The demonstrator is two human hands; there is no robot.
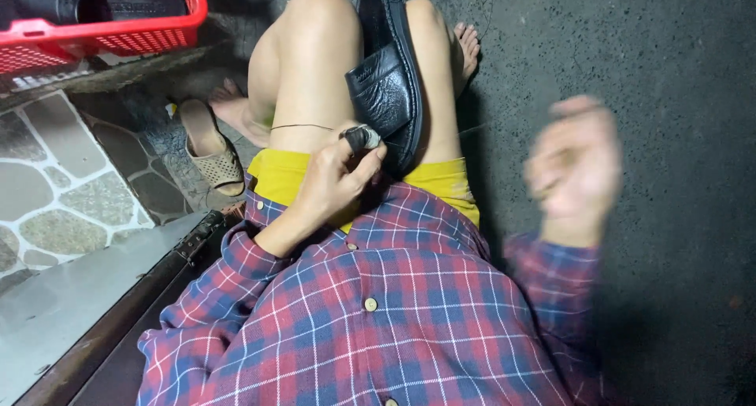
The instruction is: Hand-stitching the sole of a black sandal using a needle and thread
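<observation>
— Dark, speckled concrete floor (669,75) fills the right side of the view, and a patch of stone paving (55,193) lies at the left. What sits on the lap?

— A black leather sandal (390,83) lies wedged between the person's bare knees, sole edge turned to the right, its broad strap facing up. It reaches from the knees down to the yellow shorts (283,174).

— And the hands?

— The left hand (335,181) is closed, fingers curled and pinching a small greyish object (364,137) against the lower end of the sandal's strap. I cannot tell what that object is. A thin thread (303,126) runs from it leftward across the left thigh.

— The right one?

— The right hand (575,162) is raised out to the side over the concrete, well apart from the sandal. It is blurred; the fingers look loosely bent, but whether it grips anything I cannot tell.

— What else is around?

— A red plastic basket (118,32) at the top left holds dark footwear. Below it a beige woven slipper (211,150) rests on the ground just beside the person's left foot. A grey metal slab with a dark edge (87,296) runs along the lower left, next to the plaid shirt (378,311) in red, blue and white, whose sleeves cover both forearms.
</observation>
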